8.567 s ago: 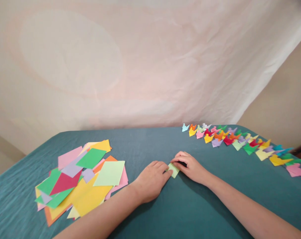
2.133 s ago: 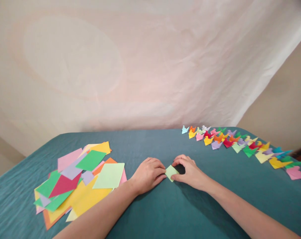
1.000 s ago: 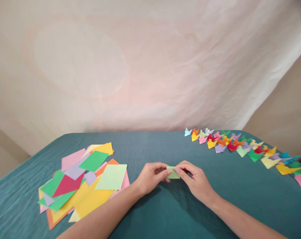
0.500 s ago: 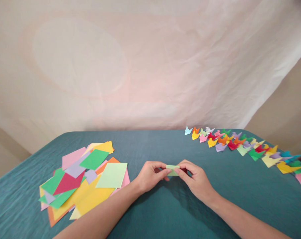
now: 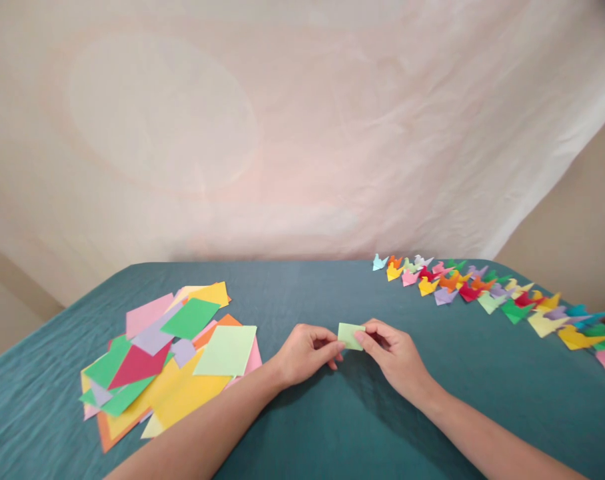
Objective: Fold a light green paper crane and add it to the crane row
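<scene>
Paper (image 5: pixel 350 335), pale green and folded small, is held just above the teal-covered worktop (image 5: pixel 332 427), near its middle. The left hand (image 5: pixel 305 353) pinches its left edge between thumb and fingertips, and the right hand (image 5: pixel 395 357) pinches the right edge likewise. Loose coloured sheets (image 5: pixel 167 360) lie well to the left, and a row of folded paper figures (image 5: pixel 482 293) lies far right.

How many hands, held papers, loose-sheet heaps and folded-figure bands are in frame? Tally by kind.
folded green paper: 1
hands with a grip on it: 2, left hand and right hand
heap of flat sheets: 1
band of folded figures: 1, single figures too small to count
Total: 5
</scene>
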`<control>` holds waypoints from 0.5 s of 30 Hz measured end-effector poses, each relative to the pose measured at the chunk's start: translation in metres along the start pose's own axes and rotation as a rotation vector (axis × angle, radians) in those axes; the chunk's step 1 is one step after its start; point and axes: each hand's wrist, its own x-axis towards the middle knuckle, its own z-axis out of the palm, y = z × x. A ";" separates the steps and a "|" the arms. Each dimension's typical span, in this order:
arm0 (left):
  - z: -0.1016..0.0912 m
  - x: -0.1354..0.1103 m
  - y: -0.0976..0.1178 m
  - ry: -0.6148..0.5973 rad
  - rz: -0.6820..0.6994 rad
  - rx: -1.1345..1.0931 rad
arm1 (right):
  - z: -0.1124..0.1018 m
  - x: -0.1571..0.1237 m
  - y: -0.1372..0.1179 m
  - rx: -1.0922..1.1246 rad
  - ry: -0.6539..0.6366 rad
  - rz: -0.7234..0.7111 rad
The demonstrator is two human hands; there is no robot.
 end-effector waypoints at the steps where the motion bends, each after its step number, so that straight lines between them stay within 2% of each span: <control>1: 0.000 0.000 0.000 -0.004 0.001 -0.003 | 0.000 0.000 0.000 0.014 -0.001 0.010; 9: -0.005 -0.002 0.003 -0.042 -0.019 0.000 | -0.001 0.004 0.007 0.058 0.030 0.118; 15: -0.004 -0.001 0.003 -0.038 -0.019 -0.012 | -0.001 0.004 0.008 0.038 0.035 0.114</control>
